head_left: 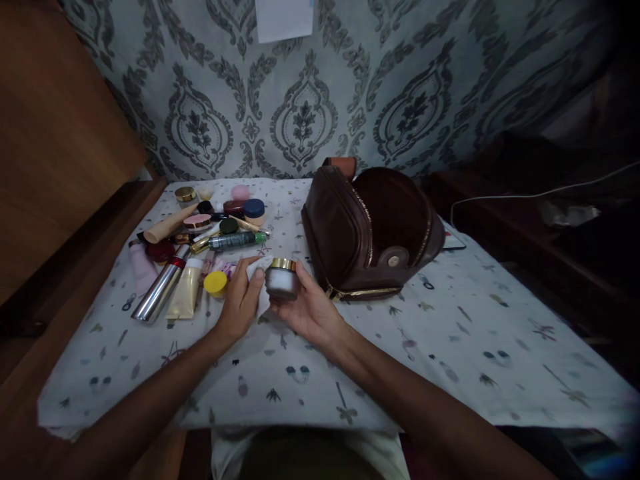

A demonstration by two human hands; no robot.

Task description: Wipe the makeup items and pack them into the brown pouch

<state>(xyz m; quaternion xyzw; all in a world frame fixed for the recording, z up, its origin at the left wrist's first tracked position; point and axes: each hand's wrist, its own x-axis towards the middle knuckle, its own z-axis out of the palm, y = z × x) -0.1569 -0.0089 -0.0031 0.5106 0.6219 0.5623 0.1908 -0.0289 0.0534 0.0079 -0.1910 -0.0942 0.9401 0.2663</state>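
Note:
My right hand (315,310) is closed around a small cosmetic jar (281,281) with a gold lid and a frosted body, held upright above the table. My left hand (240,300) pinches a white wipe or tissue (259,285) against the jar's left side. Just left of that hand lies a yellow round lid or pot (215,284). Beside it are a cream tube (185,291) and a silver cylinder (161,288) with a red band. A dark brown toiletry bag (340,227) stands unzipped behind my right hand, its inside dark.
Several cosmetics spread over the table's left back, among them a green-tipped tube (237,240), a blue-lidded jar (254,209), a pink compact (197,221) and a beige tube (167,225). A patterned cloth (450,360) covers the table. A wooden panel (60,100) rises at left; a white cable (540,189) runs right.

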